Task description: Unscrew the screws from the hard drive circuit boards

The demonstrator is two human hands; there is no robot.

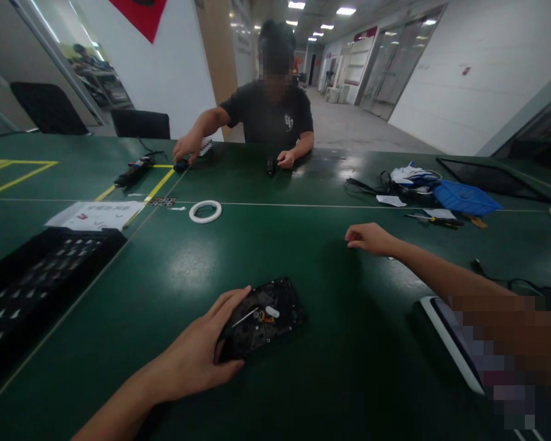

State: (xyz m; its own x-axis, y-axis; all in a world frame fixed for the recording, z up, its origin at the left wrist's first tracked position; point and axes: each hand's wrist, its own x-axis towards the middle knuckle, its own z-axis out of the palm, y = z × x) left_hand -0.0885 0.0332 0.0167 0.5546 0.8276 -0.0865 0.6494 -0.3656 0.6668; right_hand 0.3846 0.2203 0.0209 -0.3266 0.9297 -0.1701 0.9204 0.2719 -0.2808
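A flat black electronics housing (275, 331), its inner side facing up, lies tilted on the green table. Small screw posts run along its edges, and a thin white strip, an orange part and a pale oval piece show near its middle. My left hand (206, 343) grips its left end, with the fingers along the far edge and the thumb at the near edge. Over the table to the right, my right hand (371, 239) hovers with loosely curled fingers, a gap between thumb and forefinger, and nothing visible in it.
Left is a black tray (50, 275) of small parts; beyond it lie a paper sheet (96, 214) and a white tape roll (205, 212). A screwdriver (441, 222) and blue bin (466, 196) lie right. A phone-like device (454, 343) sits under my right forearm. Opposite sits another person (275, 116).
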